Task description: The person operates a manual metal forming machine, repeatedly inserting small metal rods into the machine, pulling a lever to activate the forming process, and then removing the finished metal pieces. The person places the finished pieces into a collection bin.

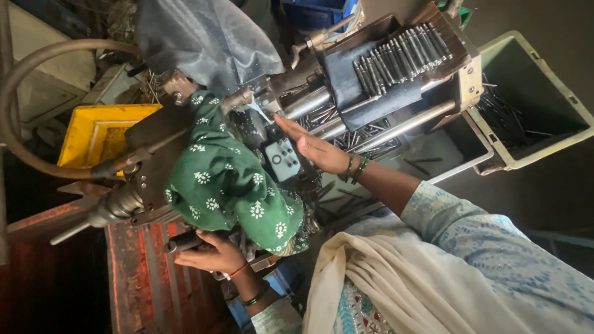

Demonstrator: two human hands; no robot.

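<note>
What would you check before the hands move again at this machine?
1. Left hand grips the dark handle: ok, fingers closed round it.
2. Right hand empty: ok, flat and open beside the grey button box.
3. Green cloth clear of the works: not ok, it drapes over the machine.
4. Steel rods stocked in the tray: ok, lined in a row.
5. Machine running or stopped: cannot tell.

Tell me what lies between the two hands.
In the head view, a green floral cloth draped over the machine lies between the right hand and the left hand.
</note>
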